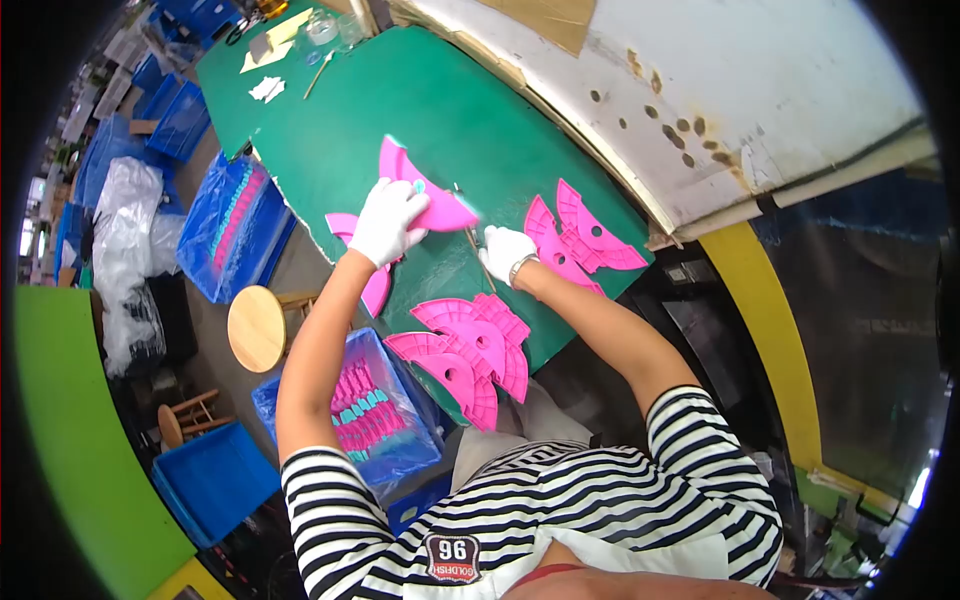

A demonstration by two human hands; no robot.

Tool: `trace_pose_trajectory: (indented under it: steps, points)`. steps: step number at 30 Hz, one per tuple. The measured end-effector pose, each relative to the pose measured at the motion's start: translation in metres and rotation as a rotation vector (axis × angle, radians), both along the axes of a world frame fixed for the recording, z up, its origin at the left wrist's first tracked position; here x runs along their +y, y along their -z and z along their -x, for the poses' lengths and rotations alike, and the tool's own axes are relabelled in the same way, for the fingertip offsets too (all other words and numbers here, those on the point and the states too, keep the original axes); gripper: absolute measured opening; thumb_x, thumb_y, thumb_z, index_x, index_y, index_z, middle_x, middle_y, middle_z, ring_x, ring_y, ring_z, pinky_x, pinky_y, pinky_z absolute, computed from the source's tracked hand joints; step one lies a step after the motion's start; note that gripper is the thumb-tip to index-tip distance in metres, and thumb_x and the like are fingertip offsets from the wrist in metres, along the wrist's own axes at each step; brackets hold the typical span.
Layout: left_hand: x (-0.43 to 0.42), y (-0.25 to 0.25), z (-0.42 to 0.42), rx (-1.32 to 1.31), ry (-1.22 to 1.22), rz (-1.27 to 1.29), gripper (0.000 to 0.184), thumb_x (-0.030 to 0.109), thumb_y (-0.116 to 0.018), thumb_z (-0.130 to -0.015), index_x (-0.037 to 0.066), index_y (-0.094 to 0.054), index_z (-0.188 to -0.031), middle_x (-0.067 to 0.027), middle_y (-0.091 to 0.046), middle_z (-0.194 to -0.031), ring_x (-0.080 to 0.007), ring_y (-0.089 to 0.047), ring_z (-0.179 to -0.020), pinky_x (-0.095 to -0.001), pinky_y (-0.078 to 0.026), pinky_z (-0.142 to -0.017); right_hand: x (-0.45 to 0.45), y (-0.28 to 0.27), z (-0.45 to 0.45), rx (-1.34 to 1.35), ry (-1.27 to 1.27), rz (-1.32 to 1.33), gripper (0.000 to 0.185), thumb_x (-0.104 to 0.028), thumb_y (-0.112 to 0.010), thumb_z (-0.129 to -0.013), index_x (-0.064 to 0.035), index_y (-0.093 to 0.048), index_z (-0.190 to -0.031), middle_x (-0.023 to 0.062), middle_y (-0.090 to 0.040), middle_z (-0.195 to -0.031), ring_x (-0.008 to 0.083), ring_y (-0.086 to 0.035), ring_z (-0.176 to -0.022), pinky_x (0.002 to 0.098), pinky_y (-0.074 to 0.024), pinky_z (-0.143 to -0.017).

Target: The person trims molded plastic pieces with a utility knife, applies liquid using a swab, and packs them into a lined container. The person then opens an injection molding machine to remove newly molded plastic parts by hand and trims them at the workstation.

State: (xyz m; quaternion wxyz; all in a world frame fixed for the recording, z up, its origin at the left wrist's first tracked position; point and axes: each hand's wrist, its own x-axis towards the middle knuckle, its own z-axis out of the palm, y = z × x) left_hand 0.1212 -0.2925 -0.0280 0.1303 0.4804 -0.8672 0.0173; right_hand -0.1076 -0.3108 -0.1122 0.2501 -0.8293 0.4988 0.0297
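My left hand (388, 220), in a white glove, grips a pink curved plastic part (436, 207) with pale teal at its tip and by its hole. Closed beside it is my gloved right hand (506, 254), holding a thin stick-like tool (475, 243) whose exact kind I cannot make out. Under my left forearm, another pink part (376, 290) is partly hidden. Ribbed pink parts (470, 345) lie at the near table edge, and more pink parts (585, 236) lie right of my right hand.
The green table (400, 100) carries a brush (319, 75), paper scraps and glass jars (322, 27) at its far end. Lined blue crates (375, 400) with pink and teal parts stand at left, near a wooden stool (257, 328). A stained white panel (720, 100) borders the right side.
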Motion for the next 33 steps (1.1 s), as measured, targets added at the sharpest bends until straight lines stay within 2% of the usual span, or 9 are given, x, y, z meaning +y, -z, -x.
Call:
trace_pose_trajectory:
  steps: [3, 5, 7, 8, 9, 11, 13, 18, 33]
  points:
    - [0.038, -0.004, -0.016, 0.841, -0.502, -0.059, 0.035, 0.02, -0.065, -0.082, 0.003, -0.053, -0.11, -0.0124, -0.06, -0.103, -0.0295, -0.055, -0.104, -0.0419, -0.045, -0.089, -0.023, 0.025, -0.019, 0.027, 0.049, 0.008, 0.027, -0.025, -0.049, -0.087, -0.0025, -0.056, -0.102, 0.0224, -0.065, -0.097, 0.036, -0.065, -0.09, 0.0452, -0.0517, -0.079]
    - [0.071, -0.021, -0.033, 1.876, -0.462, -0.463, 0.035, 0.026, -0.054, -0.089, 0.005, -0.052, -0.117, -0.0137, -0.06, -0.11, -0.0289, -0.056, -0.106, -0.0434, -0.045, -0.093, -0.029, 0.031, -0.025, 0.05, 0.112, -0.049, 0.033, -0.03, -0.05, -0.087, -0.002, -0.054, -0.105, 0.0239, -0.063, -0.103, 0.0365, -0.064, -0.093, 0.0451, -0.0517, -0.08]
    - [0.112, -0.038, -0.021, 2.59, -0.352, -0.488, 0.027, 0.029, -0.047, -0.093, 0.008, -0.053, -0.109, -0.0092, -0.064, -0.103, -0.0257, -0.06, -0.102, -0.0429, -0.047, -0.09, -0.028, 0.039, -0.027, 0.067, 0.072, -0.08, 0.041, -0.036, -0.05, -0.085, -0.0013, -0.053, -0.107, 0.0251, -0.061, -0.105, 0.0371, -0.063, -0.096, 0.0448, -0.0516, -0.081]
    - [0.125, -0.032, -0.021, 2.074, -0.494, -0.373, 0.042, 0.043, -0.039, -0.093, 0.009, -0.055, -0.112, -0.0097, -0.063, -0.109, -0.0277, -0.059, -0.104, -0.0482, -0.047, -0.091, -0.03, 0.045, -0.031, 0.07, 0.135, -0.062, 0.044, -0.039, -0.05, -0.085, 0.0003, -0.052, -0.107, 0.0256, -0.061, -0.104, 0.0381, -0.063, -0.095, 0.0451, -0.0509, -0.081]
    - [0.146, -0.028, -0.01, 2.686, -0.696, -0.451, 0.055, 0.054, -0.037, -0.091, 0.008, -0.055, -0.115, -0.0118, -0.062, -0.112, -0.03, -0.059, -0.104, -0.0516, -0.046, -0.092, -0.035, 0.05, -0.037, 0.065, 0.192, -0.039, 0.048, -0.042, -0.049, -0.086, 0.0019, -0.051, -0.107, 0.0261, -0.061, -0.103, 0.0391, -0.062, -0.094, 0.0454, -0.0503, -0.082]
    - [0.166, -0.02, 0.0, 2.72, -0.842, -0.308, 0.065, 0.061, -0.04, -0.088, 0.005, -0.054, -0.119, -0.0151, -0.06, -0.117, -0.0328, -0.057, -0.106, -0.0518, -0.043, -0.096, -0.05, 0.07, -0.04, 0.078, 0.189, 0.019, 0.05, -0.042, -0.049, -0.085, 0.0027, -0.05, -0.108, 0.0267, -0.062, -0.104, 0.0396, -0.062, -0.095, 0.0452, -0.0502, -0.082]
    - [0.189, 0.02, -0.007, 2.835, -0.536, -0.374, 0.067, 0.062, -0.041, -0.087, 0.005, -0.053, -0.121, -0.0161, -0.058, -0.121, -0.0341, -0.056, -0.109, -0.0526, -0.042, -0.097, -0.06, 0.065, -0.045, 0.1, 0.191, 0.009, 0.043, -0.037, -0.051, -0.084, 0.0004, -0.055, -0.105, 0.0247, -0.064, -0.102, 0.0376, -0.063, -0.096, 0.0448, -0.0506, -0.082]
    - [0.218, 0.028, -0.012, 2.819, -0.335, -0.359, 0.065, 0.054, -0.041, -0.094, 0.001, -0.045, -0.132, -0.016, -0.055, -0.128, -0.0292, -0.055, -0.115, -0.0458, -0.044, -0.098, -0.077, 0.079, -0.057, 0.149, 0.193, 0.017, 0.04, -0.037, -0.052, -0.084, -0.0009, -0.059, -0.099, 0.0245, -0.065, -0.101, 0.0383, -0.063, -0.095, 0.0439, -0.0503, -0.082]
    - [0.252, 0.002, -0.001, 2.677, -0.45, -0.328, 0.066, 0.055, -0.038, -0.095, 0.002, -0.044, -0.133, -0.0127, -0.056, -0.128, -0.025, -0.056, -0.115, -0.0419, -0.046, -0.097, -0.084, 0.066, -0.056, 0.272, 0.131, -0.026, 0.043, -0.038, -0.06, -0.072, -0.002, -0.07, -0.094, 0.0229, -0.066, -0.098, 0.0374, -0.065, -0.094, 0.0415, -0.0511, -0.08]
